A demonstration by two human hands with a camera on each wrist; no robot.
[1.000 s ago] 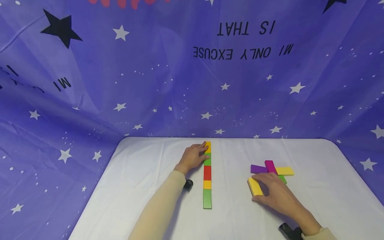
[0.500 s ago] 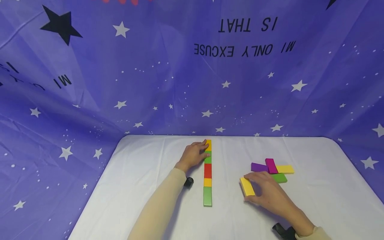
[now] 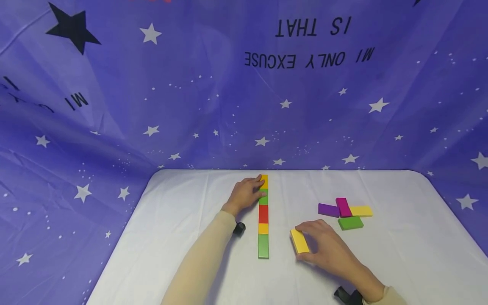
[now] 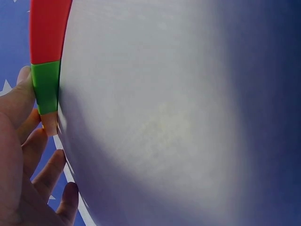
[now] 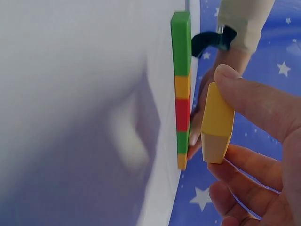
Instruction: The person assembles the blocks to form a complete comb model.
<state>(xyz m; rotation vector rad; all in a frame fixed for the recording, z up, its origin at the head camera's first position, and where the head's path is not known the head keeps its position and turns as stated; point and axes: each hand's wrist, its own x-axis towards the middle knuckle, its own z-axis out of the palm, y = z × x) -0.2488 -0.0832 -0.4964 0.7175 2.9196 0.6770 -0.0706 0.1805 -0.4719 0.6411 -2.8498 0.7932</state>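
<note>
In the head view a straight row of blocks runs away from the person: a green block (image 3: 263,247) nearest, an orange block (image 3: 263,228), a red block (image 3: 263,214), a second green block (image 3: 264,200) and a second orange block (image 3: 265,181) at the far end. The left hand (image 3: 242,195) touches the two farthest blocks from the left side, fingers extended. To the right of the row, the right hand (image 3: 328,245) pinches a yellow block (image 3: 299,241) between thumb and fingers. The right wrist view shows this yellow block (image 5: 218,120) raised off the tablecloth.
Loose blocks lie to the right: a purple block (image 3: 328,210), a magenta block (image 3: 343,207), a yellow block (image 3: 361,211) and a green block (image 3: 350,223). The white tablecloth (image 3: 183,254) meets a purple star-patterned backdrop (image 3: 213,110) at the back.
The right hand has carried the yellow block leftward, away from the loose blocks and closer to the row. The loose green block has come fully into view. The left hand stays at the row's far end.
</note>
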